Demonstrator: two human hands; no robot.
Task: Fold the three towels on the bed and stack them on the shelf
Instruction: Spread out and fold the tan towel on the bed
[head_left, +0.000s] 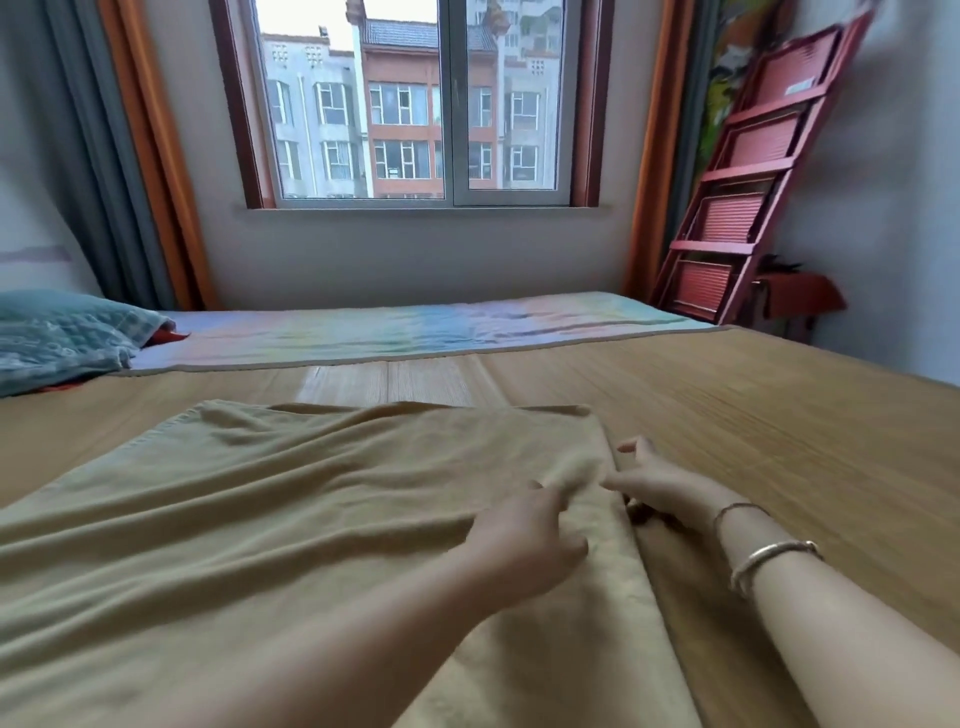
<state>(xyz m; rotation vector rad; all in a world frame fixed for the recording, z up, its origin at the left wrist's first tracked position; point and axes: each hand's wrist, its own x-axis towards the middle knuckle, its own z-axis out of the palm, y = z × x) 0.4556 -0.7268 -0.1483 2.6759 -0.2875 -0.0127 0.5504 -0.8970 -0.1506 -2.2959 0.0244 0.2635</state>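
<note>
A large tan towel (270, 514) lies spread and wrinkled over the near half of the bed, on a bamboo mat (753, 426). My left hand (524, 540) rests on the towel close to its right edge, fingers curled and pinching a raised fold of cloth. My right hand (660, 488), with bracelets on the wrist, lies at that same right edge, its fingertips meeting the fold from the other side. Whether its fingers pinch the cloth or only touch it is unclear. No other towel shows apart from the tan one.
A pastel striped sheet (441, 327) covers the far strip of the bed under the window (415, 104). A teal pillow (62, 338) lies at far left. A red folding rack (748, 176) leans against the right wall above a small red table (800, 296).
</note>
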